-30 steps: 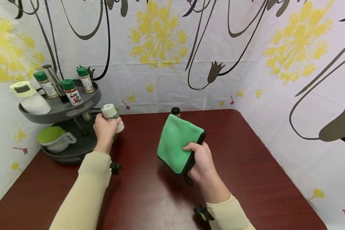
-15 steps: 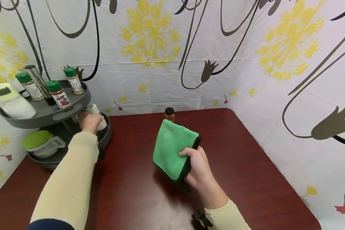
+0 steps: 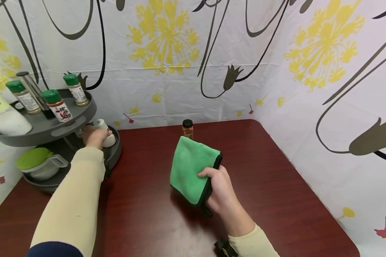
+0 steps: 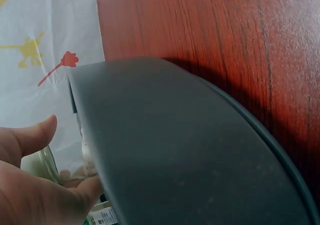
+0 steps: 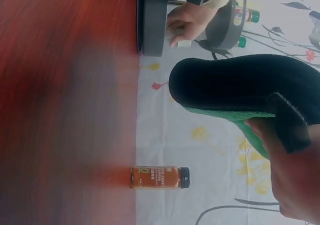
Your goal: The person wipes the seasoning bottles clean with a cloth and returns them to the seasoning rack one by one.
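Observation:
In the head view my left hand [image 3: 95, 136] reaches over the lower tier of a two-tier grey turntable rack [image 3: 114, 153]. Beside it stands a white-capped bottle [image 3: 108, 138], partly behind the hand. The left wrist view has the thumb [image 4: 37, 137] straight and apart from the fingers, with clear glass between; the tray wall hides part of the scene. Over the table, my right hand [image 3: 222, 191] grips a folded green cloth [image 3: 193, 171] with black edging, thumb on top. Behind the cloth stands a small black-capped spice bottle [image 3: 188, 129], its orange label visible in the right wrist view.
The rack's upper tier [image 3: 58, 132] holds several green-capped shakers [image 3: 59, 107], a metal cylinder [image 3: 35, 93] and a white container [image 3: 6, 117]. A lime-lidded pot [image 3: 41, 164] sits on the lower tier. Patterned fabric walls [image 3: 167, 96] bound the red-brown table [image 3: 148, 214].
The left hand has moved left with the white-capped bottle, from the rack's edge to inside the lower tier. The right hand keeps hold of the cloth. The head view has shifted right.

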A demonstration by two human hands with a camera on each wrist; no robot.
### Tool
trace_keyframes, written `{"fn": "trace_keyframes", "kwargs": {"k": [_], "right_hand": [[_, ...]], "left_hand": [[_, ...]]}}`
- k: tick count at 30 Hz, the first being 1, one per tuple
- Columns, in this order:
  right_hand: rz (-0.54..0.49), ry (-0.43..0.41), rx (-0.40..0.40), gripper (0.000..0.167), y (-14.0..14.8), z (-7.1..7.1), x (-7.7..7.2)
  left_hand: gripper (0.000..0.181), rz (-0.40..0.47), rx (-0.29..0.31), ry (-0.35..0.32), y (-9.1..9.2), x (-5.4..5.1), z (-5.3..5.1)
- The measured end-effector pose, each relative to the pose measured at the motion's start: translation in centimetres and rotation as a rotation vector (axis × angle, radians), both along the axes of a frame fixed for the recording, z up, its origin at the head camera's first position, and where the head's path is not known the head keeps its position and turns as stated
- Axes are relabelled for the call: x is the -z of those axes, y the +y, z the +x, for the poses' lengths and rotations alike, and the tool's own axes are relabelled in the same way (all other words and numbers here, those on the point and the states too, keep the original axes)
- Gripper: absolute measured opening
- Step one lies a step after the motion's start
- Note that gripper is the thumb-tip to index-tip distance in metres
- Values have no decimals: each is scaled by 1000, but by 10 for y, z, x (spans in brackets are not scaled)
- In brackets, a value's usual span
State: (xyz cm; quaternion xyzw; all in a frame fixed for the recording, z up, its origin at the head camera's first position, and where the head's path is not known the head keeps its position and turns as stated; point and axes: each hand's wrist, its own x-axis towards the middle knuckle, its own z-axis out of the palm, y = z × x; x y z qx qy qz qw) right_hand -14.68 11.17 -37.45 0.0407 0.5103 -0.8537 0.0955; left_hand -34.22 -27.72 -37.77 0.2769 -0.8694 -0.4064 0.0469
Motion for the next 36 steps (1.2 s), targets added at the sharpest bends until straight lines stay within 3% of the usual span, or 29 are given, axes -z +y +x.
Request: {"fn": "trace_keyframes", "kwargs": {"k": [6, 11, 15, 18, 21, 22, 23, 28, 36], "right_hand": [[3, 5, -5, 54, -3, -1, 1], [-4, 22, -13, 53, -3, -2, -1], [26, -2, -8, 51, -2, -1, -1], [50, -19, -4, 51, 0, -1, 0], [58, -29, -1, 51, 2, 0, 0], [59, -31, 2, 50, 2, 0, 0], [58, -33, 5, 50, 3, -1, -1], [45, -36, 12, 47, 5, -3, -1], [-28, -21, 25, 42, 13, -10, 2]], "left_hand": [[94, 58, 56, 26, 0, -2, 4], [85, -53, 106, 92, 2, -15, 5], [26, -157, 157, 126, 11, -26, 8], [32, -200, 210, 108, 22, -33, 14], [77, -265, 284, 70, 36, -39, 22], [85, -283, 306, 72, 40, -41, 24], [83, -291, 319, 80, 46, -42, 27], [63, -196, 358, 180, 71, -51, 50], [50, -47, 451, 274, 111, -64, 115]]}}
